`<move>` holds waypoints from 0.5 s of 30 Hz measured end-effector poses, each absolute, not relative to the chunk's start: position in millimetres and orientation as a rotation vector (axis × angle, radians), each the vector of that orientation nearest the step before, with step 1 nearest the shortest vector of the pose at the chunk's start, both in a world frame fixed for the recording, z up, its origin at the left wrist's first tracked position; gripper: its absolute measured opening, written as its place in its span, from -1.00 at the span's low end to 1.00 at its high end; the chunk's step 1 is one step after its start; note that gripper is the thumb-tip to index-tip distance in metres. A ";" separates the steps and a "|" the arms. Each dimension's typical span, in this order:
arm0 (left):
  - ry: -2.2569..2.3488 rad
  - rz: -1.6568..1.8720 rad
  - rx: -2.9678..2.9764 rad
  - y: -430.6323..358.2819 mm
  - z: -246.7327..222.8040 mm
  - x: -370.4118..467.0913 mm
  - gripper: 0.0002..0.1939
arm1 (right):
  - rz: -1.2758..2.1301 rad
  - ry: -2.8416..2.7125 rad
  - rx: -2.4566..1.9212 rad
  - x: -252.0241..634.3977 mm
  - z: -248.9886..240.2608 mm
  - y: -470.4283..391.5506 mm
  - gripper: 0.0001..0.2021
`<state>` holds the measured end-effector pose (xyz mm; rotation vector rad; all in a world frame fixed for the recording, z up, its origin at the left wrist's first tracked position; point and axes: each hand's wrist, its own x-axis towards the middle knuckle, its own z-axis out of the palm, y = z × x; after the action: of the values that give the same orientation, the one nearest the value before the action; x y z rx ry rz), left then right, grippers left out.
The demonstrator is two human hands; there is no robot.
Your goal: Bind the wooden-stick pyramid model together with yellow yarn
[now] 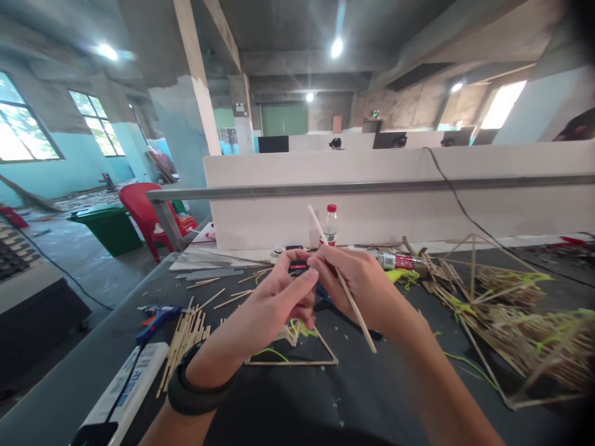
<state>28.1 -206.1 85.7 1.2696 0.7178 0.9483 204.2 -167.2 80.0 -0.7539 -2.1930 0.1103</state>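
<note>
My right hand (356, 279) grips a thin wooden stick (362, 325), which slants from upper left to lower right across the fingers. Beside it is my left hand (288, 294), its fingers curled and its thumb meeting the right fingertips. Whatever the left fingers pinch, if anything, is too small or hidden to make out. Below both hands, a frame of wooden sticks (297, 363) with yellow-green string lies on the dark table (288, 409), partly covered by the left hand. A dark wristband (193, 387) is on my left wrist.
On the left lie loose sticks (186, 334), a blue glue gun (155, 322) and a white power strip (127, 390). A red-capped bottle (331, 226) stands behind the hands. Stick structures with string (525, 322) crowd the right, before a white partition (395, 210).
</note>
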 end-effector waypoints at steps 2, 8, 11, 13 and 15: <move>0.737 0.936 1.211 -205.5 86.1 26.7 -0.79 | 0.066 -2.180 -0.793 206.0 79.2 -165.2 -0.74; 0.732 0.952 1.159 -205.2 86.6 20.6 -0.67 | 0.001 -2.154 -0.806 213.0 79.3 -162.9 -0.78; 0.695 1.034 1.067 -205.8 89.3 18.7 -0.63 | 0.008 -2.142 -0.798 215.2 79.7 -162.0 -0.80; 0.669 1.131 1.006 -205.0 91.5 17.6 -0.63 | 0.004 -2.135 -0.795 215.0 79.5 -161.2 -0.80; 0.671 1.247 0.964 -202.4 92.1 17.0 -0.70 | 0.013 -2.156 -0.776 212.1 78.9 -161.5 -0.79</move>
<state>17.0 -202.4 92.1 0.9640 0.6712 1.2474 212.1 -161.5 78.9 -0.7759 -2.1557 0.0131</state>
